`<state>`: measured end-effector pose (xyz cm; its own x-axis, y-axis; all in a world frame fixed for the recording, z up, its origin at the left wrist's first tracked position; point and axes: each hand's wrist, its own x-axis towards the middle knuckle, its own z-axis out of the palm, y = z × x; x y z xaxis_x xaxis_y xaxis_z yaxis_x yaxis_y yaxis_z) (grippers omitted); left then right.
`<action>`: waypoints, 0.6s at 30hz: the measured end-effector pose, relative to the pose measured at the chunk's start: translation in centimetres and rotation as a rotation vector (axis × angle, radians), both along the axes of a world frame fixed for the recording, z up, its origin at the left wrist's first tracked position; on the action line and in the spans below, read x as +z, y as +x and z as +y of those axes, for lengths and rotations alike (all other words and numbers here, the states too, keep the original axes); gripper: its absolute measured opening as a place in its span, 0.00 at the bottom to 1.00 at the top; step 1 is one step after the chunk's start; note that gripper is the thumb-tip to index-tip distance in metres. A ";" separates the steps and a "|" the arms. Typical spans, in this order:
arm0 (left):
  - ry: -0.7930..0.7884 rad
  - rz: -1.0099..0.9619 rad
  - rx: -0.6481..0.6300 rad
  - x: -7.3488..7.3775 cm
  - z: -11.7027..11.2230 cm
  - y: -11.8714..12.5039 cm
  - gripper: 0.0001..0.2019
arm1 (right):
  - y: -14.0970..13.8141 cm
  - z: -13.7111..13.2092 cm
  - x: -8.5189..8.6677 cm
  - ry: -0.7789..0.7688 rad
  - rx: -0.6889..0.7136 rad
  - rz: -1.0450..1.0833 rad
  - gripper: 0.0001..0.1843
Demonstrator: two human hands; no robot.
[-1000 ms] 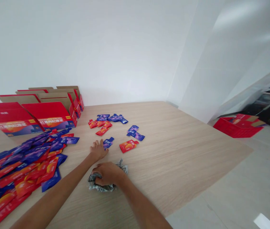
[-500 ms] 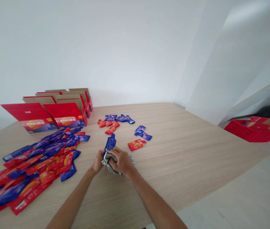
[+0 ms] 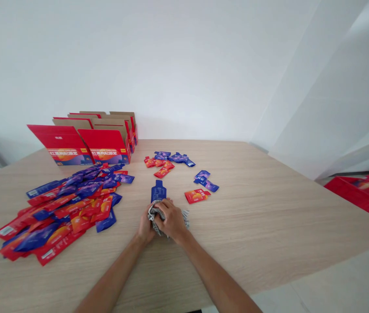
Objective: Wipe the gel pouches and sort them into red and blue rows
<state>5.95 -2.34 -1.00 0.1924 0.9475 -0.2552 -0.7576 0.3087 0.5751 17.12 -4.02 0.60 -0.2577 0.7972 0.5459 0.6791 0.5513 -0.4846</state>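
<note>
Lately reaching toward 12 o'clock, the left hand [image 3: 145,228] had closed on the blue pouch [image 3: 158,192]; the right hand [image 3: 172,221] gripped the cloth [image 3: 154,211] against it

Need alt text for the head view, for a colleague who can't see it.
The left hand holds a blue pouch at the middle of the wooden table while the right hand presses a grey cloth against it. A heap of red and blue pouches lies to the left, red cartons behind it.
</note>
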 end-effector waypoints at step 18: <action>-0.028 -0.018 -0.100 -0.7 -1.2 1.6 0.11 | 2.4 1.1 0.7 -0.064 -0.172 0.066 0.13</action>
<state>7.54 -3.54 -1.65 0.2909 0.9159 -0.2766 -0.7322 0.3992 0.5519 19.52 -2.97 1.29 -0.0803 0.8601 0.5037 0.7262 0.3967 -0.5616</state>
